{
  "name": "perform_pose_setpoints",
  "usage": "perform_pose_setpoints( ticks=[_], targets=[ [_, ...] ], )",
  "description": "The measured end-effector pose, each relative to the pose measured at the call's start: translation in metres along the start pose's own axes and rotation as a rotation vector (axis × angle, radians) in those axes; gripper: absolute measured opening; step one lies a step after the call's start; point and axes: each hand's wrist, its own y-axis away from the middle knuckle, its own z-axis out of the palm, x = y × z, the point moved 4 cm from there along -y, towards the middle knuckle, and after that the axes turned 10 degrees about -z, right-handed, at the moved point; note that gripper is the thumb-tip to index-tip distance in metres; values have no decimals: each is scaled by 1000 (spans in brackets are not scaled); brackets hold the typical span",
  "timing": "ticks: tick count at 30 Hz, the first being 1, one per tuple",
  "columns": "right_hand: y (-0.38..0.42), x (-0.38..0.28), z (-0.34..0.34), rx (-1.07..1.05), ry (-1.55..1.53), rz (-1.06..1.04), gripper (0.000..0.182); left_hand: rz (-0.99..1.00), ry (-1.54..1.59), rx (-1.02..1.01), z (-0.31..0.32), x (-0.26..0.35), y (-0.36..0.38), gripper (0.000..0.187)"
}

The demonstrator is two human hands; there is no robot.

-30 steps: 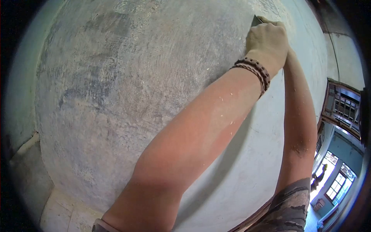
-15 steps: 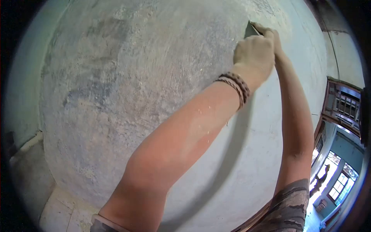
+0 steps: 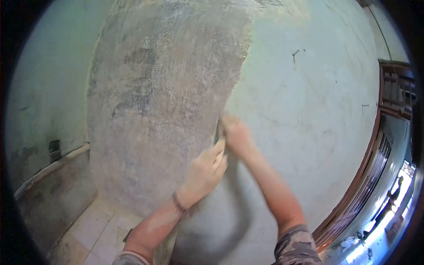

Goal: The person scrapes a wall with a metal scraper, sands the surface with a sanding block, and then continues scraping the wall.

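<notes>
Against the wall, my right hand (image 3: 237, 136) is closed around a scraper, its fingers blurred by motion. The scraper's dark blade (image 3: 218, 131) shows as a thin sliver between my hands, and its handle is hidden. My left hand (image 3: 205, 170), with a braided bracelet at the wrist, is lower and to the left, its closed fingers pressed to the lower part of the scraper. The blade lies at the ragged border between bare grey plaster (image 3: 168, 92) on the left and pale green paint (image 3: 291, 110) on the right.
A nail (image 3: 295, 54) sticks out of the painted wall. To the left, a side wall meets a low ledge (image 3: 53, 168) above floor tiles (image 3: 95, 225). A wooden door frame (image 3: 364, 172) and a bright opening stand at the right.
Both hands have come down the wall with the scraper, from high on the right to mid-view. My view has shifted, showing more of the painted wall and the floor.
</notes>
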Motion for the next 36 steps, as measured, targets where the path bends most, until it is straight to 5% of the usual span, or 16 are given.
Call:
perform_pose_setpoints(
  ticks=[2, 6, 7, 8, 9, 10, 11, 13, 14, 16, 18, 20, 22, 28, 33, 36],
  targets=[
    [84, -62, 16, -352, -201, 277, 32, -88, -44, -105, -25, 10, 68, 22],
    [287, -235, 34, -339, -541, 491, 40, -462, -268, -367, -69, 5, 240, 18],
    [330, -284, 21, -542, -556, 607, 41, -673, -281, -394, -79, 10, 280, 21],
    [419, -343, 39, -582, -625, 585, 40, -888, -297, -421, -92, 16, 320, 25],
    [478, -397, 30, -707, -375, 332, 37, -929, -336, -473, -104, 23, 358, 28],
    [525, -444, 13, -886, -523, 312, 33, -967, -374, -522, -115, 30, 389, 30],
    [567, -484, -3, -702, -647, 360, 32, -976, -390, -536, -125, 41, 414, 30],
    [533, -487, -108, -1151, -1146, 1068, 83, -1028, -434, -688, -134, 60, 447, 30],
    [523, -486, -119, -1150, -1149, 1072, 83, -1028, -437, -693, -133, 71, 448, 30],
    [523, -502, -144, -1238, -1129, 1298, 33, -993, -416, -751, -121, 105, 454, 31],
    [573, -533, -112, -591, -1545, 1471, 31, -980, -390, -798, -111, 127, 459, 32],
    [462, -483, -145, -593, -1131, 1052, 31, -775, -373, -751, -103, 149, 453, 33],
    [438, -477, -138, 23, -1886, 2053, 31, -788, -341, -739, -107, 165, 445, 32],
    [327, -481, -162, 36, -1587, 1728, 37, -729, -213, -739, -183, 170, 423, 28],
    [294, -513, -153, -137, -1661, 1934, 41, -665, -437, -616, -252, 135, 418, 29],
    [272, -499, -152, -106, -1741, 1893, 39, -200, -472, -644, -229, 135, 348, 42]
  ],
)
